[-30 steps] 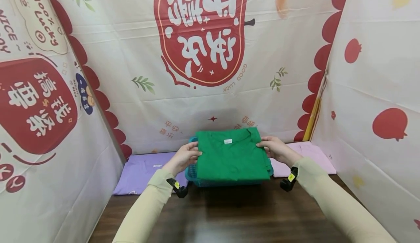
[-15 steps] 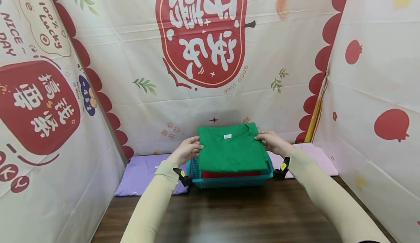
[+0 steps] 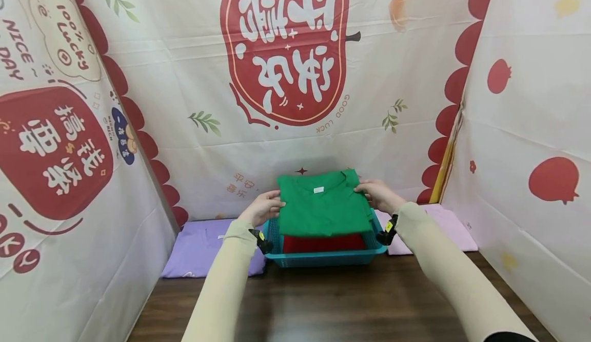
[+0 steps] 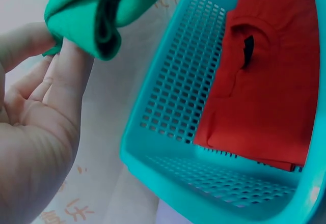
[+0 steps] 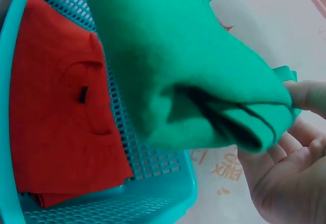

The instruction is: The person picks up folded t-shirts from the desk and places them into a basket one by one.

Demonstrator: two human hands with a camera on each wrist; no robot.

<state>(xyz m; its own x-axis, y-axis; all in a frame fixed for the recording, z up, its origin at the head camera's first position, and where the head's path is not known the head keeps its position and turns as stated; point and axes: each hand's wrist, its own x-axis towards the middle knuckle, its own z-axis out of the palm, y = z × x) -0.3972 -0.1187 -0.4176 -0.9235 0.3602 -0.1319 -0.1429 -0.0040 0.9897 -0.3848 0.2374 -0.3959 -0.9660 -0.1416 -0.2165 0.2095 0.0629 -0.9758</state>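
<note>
A folded green T-shirt (image 3: 323,208) with a white neck label is held up between my two hands, over the teal plastic basket (image 3: 323,260). My left hand (image 3: 264,207) pinches its left edge, thumb on one side and fingers on the other. At the opposite edge my right hand (image 3: 379,194) pinches the layered fabric (image 5: 239,117) the same way. Both wrist views show the shirt apart from the basket. Inside the basket lies a folded red T-shirt (image 4: 265,91) with a dark neck label; in the head view the green shirt hides most of it.
A folded purple shirt (image 3: 196,249) lies on the dark wooden table (image 3: 323,306) left of the basket. A folded pink shirt (image 3: 443,226) lies to the right. Printed white cloth walls (image 3: 286,147) stand behind and at both sides.
Both hands have moved the green T-shirt up and back, away from the basket's front. The red T-shirt below has come into view and more of it shows now.
</note>
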